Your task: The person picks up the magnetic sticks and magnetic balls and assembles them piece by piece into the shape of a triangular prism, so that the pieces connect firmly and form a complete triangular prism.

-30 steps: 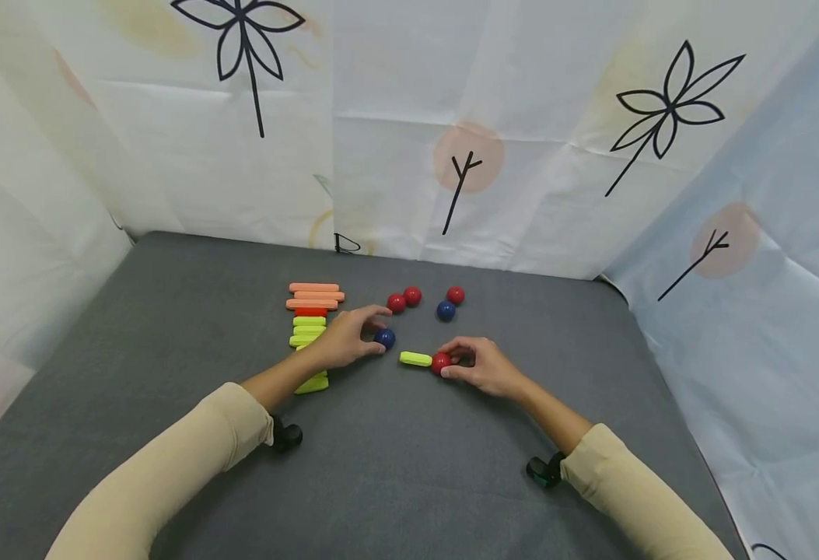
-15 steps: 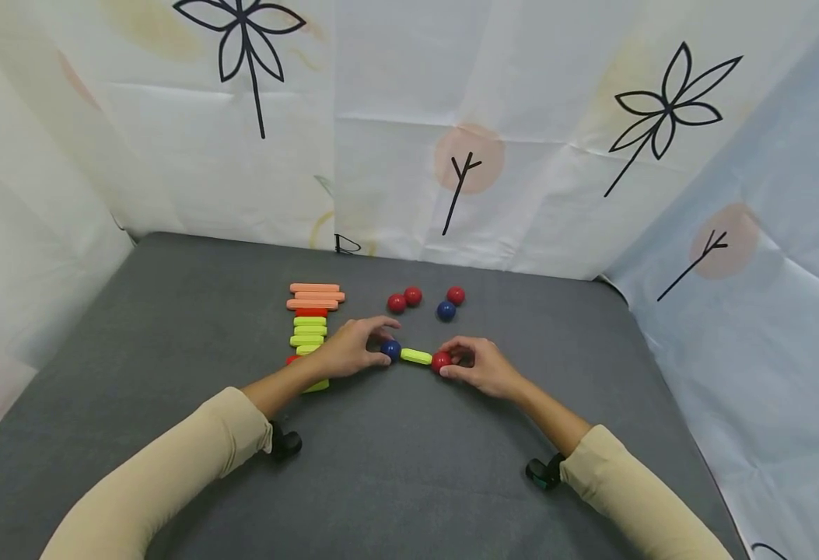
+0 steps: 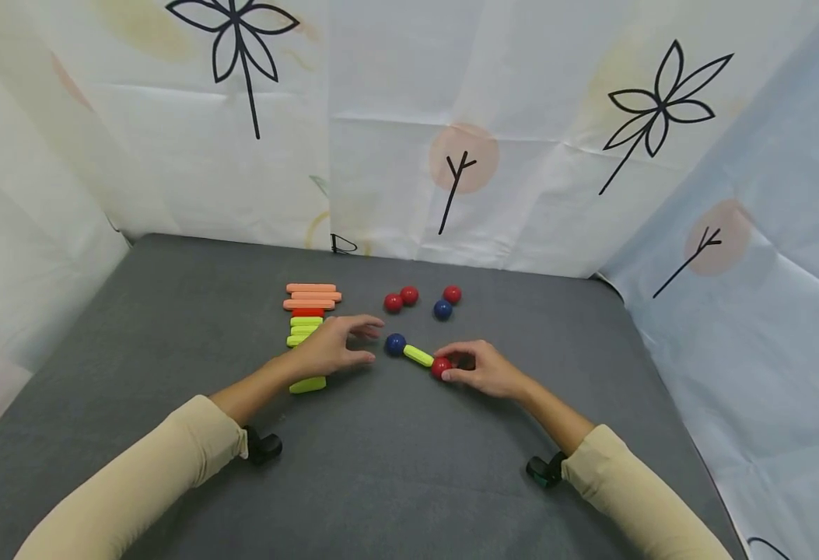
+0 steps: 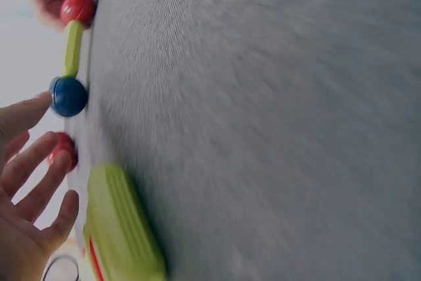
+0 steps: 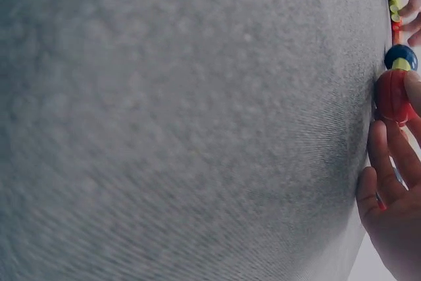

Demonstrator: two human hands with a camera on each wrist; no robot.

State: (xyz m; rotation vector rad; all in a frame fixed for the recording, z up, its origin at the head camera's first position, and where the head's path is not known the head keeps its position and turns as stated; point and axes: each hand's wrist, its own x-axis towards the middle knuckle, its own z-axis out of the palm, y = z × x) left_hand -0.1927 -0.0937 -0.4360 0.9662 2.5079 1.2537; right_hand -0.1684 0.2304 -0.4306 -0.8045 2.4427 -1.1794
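1. Head view: here's the right hand [image 3: 482, 368], thumb and fingertips pinching a red ball [image 3: 441, 367]. A yellow stick [image 3: 418, 356] meets that ball, slants away up and to the left, and meets a blue ball [image 3: 395, 344] at its other end. All three pieces are between the two hands, near the middle of the grey table [image 3: 409, 482]. Across to the left hand [image 3: 332, 348]: thumb and fingers spread apart, curving toward the blue ball, a small gap between. Further back, two red balls [image 3: 393, 302] side by side, and to their right a far red ball [image 3: 453, 294] against a far blue ball [image 3: 442, 309]. Off to the left, the column: three orange sticks [image 3: 313, 295] on top, a red stick [image 3: 308, 313], then yellow sticks [image 3: 307, 321], partly behind the left hand.

2. Left wrist view: the left fingers fan out wide, thumb tip close beside the blue ball. Red ball, yellow stick, blue ball run down in one line, the right hand gripping the top end. A loose red one peeks from behind the fingers; yellow looms blurred up close.

3. Right wrist view: right thumb on the red ball, outer fingers stretched out below it. Blue ball just beyond; left fingertips at the edge, how they're set I cannot tell here.
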